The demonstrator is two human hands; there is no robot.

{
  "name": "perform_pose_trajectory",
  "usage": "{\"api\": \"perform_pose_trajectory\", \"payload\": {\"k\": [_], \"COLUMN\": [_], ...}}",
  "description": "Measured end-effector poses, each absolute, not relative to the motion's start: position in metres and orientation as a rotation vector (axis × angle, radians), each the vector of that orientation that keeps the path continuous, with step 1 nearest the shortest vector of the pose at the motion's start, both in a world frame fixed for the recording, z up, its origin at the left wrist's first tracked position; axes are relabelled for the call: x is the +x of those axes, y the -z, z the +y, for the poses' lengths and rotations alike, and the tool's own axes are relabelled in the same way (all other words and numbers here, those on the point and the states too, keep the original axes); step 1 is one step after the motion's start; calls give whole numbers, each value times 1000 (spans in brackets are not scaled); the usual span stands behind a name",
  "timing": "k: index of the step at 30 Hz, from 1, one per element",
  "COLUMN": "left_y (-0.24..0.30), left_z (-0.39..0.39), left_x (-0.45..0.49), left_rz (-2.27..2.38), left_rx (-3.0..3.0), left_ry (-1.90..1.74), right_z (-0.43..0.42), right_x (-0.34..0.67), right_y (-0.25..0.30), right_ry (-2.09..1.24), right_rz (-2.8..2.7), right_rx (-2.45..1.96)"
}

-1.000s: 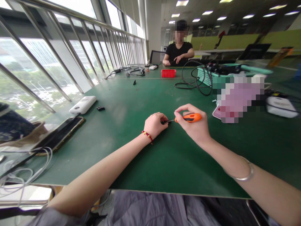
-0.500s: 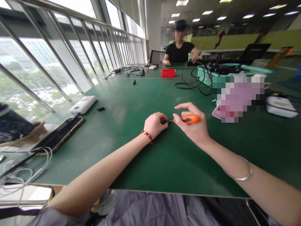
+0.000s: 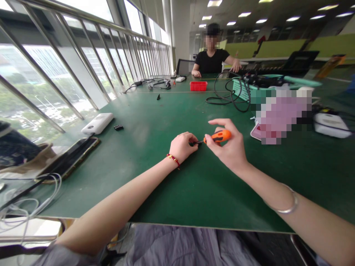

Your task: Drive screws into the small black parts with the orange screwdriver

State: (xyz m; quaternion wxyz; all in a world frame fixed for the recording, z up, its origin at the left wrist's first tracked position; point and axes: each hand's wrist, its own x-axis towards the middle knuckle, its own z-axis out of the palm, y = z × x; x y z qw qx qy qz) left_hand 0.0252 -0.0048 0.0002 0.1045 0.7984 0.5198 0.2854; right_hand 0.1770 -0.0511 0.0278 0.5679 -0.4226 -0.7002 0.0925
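On the green tabletop (image 3: 155,192), my left hand (image 3: 183,145) is closed around a small dark part (image 3: 192,143), mostly hidden by the fingers. An orange and black screwdriver (image 3: 220,136) lies in my right hand (image 3: 230,149), its handle between thumb and curled fingers while the index finger stretches out above it. The thin shaft points left, and its tip meets the dark part at my left fingertips. The handle tilts up slightly to the right.
Left of my hands are a small black piece (image 3: 118,127), a white power bank (image 3: 98,123) and a phone (image 3: 69,157). Farther back stand a red box (image 3: 198,86) and a teal basket (image 3: 241,89) with black cables. Across the table sits a person (image 3: 211,61).
The screwdriver's handle has tipped upward and turned within my right fingers; the index finger has shifted slightly. My left hand stays put. The other person's hand has moved right.
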Motion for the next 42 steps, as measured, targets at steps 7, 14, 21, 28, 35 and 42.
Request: {"api": "perform_pose_trajectory", "payload": {"k": [7,14,21,28,35,42], "left_y": [0,0,-1,1,1,2], "left_z": [-5,-4,-5,-3,-4,-3], "left_x": [25,25,25,24,24,24], "left_rz": [1543,1515,1524,1497,1511,1503], "left_rx": [2357,2343,2353,2342,2344,2337], "left_ry": [-836,-860,-848,-877,-874,-874], "right_z": [-49,-51,-51,-50,-50,-52], "right_x": [177,177,178,178,177,178], "right_y": [-28,-27,-27,-24,-26,-27], "right_ry": [-160,-149,-157,-145,-132,-170], "right_rz": [-1613,-1628,-1609,-1644,-1615,-1665], "right_rx": [-1070,-969,-1006,-935,-1049,-1030]}}
